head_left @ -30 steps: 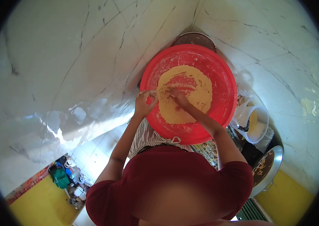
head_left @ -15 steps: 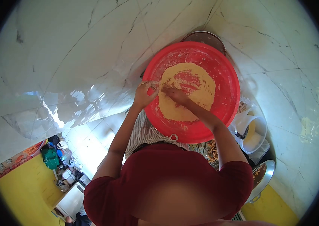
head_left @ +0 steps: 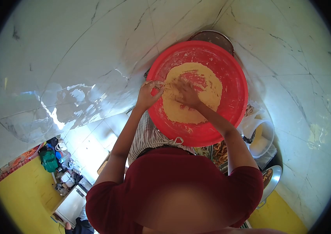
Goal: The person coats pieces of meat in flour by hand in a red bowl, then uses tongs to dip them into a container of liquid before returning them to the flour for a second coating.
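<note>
A large red plastic basin (head_left: 234,74) stands in front of me, its inside smeared with flour. A flat layer of yellow batter (head_left: 212,91) covers its bottom, with a red patch scraped bare near the middle. My left hand (head_left: 148,93) grips the basin's left rim, fingers curled over the edge. My right hand (head_left: 186,93) lies inside the basin, fingers spread and pressed into the batter, coated in it.
A dark round pan (head_left: 213,37) peeks out behind the basin. A white plastic tub (head_left: 265,137) with yellow contents sits to the right, a metal tray (head_left: 271,181) below it. A striped cloth (head_left: 146,136) lies under the basin. Marble-look tiles surround everything.
My right hand has moved up and toward the middle of the batter, fingers now spread flat. The left hand keeps its hold on the rim. The view has shifted slightly.
</note>
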Demonstrator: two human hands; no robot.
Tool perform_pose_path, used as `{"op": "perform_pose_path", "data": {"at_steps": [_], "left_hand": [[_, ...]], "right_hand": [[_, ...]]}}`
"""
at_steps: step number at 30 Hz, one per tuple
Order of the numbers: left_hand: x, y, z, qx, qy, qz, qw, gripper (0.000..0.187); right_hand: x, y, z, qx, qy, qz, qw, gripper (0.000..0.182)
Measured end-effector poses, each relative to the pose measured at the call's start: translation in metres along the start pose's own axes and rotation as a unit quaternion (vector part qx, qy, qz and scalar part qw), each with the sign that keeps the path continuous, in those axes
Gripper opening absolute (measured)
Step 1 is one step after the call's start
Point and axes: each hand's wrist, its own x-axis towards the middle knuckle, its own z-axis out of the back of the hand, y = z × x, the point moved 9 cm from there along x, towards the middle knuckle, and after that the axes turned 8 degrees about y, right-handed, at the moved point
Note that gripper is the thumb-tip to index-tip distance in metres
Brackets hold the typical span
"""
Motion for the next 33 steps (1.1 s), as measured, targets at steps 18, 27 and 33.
{"op": "perform_pose_path", "data": {"at_steps": [18,27,33], "left_hand": [[-0.001,-0.003,0.000,-0.004,0.002,-0.007,1.000,0.022],[-0.001,-0.010,0.004,-0.019,-0.006,-0.013,1.000,0.019],[-0.002,-0.013,0.004,-0.019,-0.015,-0.025,0.999,0.019]], "right_hand": [[0.013,-0.013,-0.032,0.046,-0.022,-0.026,0.998,0.031],[0.001,-0.049,-0.004,0.333,-0.144,-0.173,0.916,0.028],[-0.013,-0.040,0.024,0.299,-0.162,-0.175,0.924,0.031]]}}
